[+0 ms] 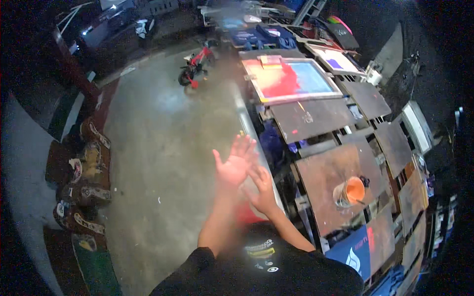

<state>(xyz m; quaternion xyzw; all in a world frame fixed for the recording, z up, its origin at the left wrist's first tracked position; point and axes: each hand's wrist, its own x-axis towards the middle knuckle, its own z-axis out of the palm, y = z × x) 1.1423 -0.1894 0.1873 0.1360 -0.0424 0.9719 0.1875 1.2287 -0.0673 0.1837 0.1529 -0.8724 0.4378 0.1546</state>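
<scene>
A grey concrete floor (163, 148) fills the left of the view, and a long screen-printing press with brown wooden platens (340, 172) runs down the right. A framed printing screen smeared with red and blue ink (291, 79) lies on the press farther away. On a near platen stands a clear plastic tub of orange ink (350, 191). Both hands are raised, empty, fingers spread: the left hand (234, 165) overlaps the right hand (264, 190). The tub sits well apart from the fingers, to their right.
</scene>
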